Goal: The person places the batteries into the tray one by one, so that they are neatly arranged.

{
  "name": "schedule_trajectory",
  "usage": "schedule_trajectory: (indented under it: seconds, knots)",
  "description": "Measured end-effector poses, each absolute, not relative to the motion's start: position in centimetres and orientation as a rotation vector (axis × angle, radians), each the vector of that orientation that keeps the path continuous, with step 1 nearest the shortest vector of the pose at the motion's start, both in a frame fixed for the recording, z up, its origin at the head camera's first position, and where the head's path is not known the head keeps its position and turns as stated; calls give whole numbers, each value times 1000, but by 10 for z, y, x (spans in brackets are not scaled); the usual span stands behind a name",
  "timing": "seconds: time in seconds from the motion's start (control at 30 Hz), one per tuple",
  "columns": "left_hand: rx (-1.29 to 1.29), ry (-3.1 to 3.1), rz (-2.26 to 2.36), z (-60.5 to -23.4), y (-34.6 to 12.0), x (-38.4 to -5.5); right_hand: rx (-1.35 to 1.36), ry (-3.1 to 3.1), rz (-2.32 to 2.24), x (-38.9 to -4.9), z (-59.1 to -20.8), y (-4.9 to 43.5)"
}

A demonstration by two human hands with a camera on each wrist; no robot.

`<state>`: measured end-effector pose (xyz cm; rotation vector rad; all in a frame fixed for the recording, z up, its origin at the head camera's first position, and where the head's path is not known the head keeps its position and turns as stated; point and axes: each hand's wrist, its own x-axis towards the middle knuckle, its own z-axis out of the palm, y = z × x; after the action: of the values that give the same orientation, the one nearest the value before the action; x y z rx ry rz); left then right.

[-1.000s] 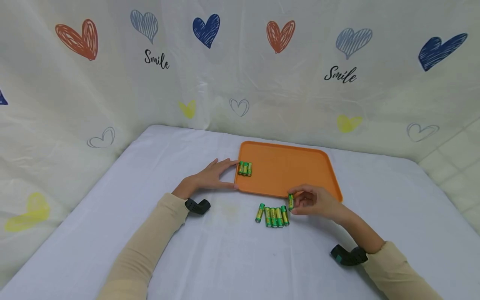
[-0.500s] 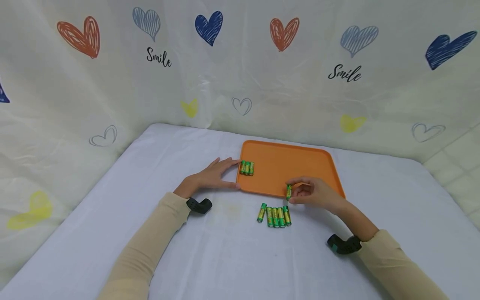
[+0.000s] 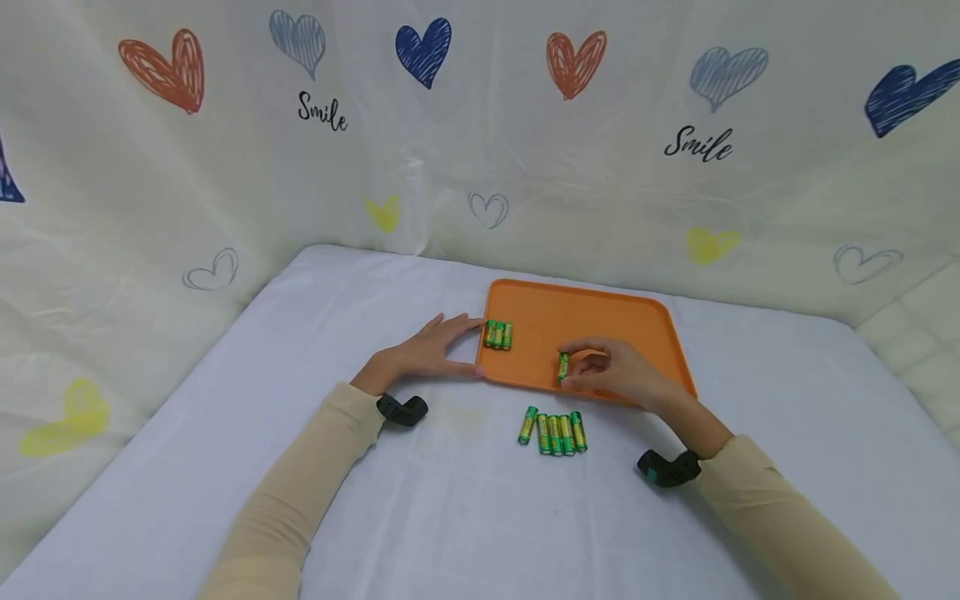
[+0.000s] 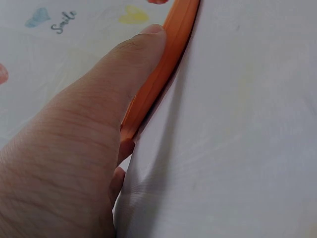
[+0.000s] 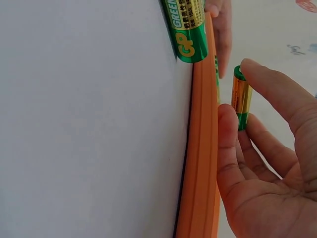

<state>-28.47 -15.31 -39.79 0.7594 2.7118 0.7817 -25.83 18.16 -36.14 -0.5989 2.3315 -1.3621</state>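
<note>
1. Right wrist view is showing "GP" lettering on a green-and-gold cylindrical battery (image 5: 185,37), cut off above; head view is leaving it illegible.
2. The right hand's (image 5: 267,183) grip is pinching another such battery (image 5: 241,99) by its ends over the orange rectangular tray (image 3: 592,321).
3. Left wrist view is showing the left hand (image 4: 81,129) touching the tray's rim, its thumb hiding other fingers; that grip is holding nothing.
4. Head view is showing three batteries (image 3: 498,335) lying inside the tray's left edge, five batteries (image 3: 556,435) on the white cloth-covered worktop (image 3: 450,517).
</note>
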Motion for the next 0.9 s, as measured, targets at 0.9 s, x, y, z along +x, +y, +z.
schedule_trajectory:
  seconds: [0.9]
  knots:
    - [776, 2716, 788, -399, -153, -286, -403, 2296, -1291, -298, -353, 144]
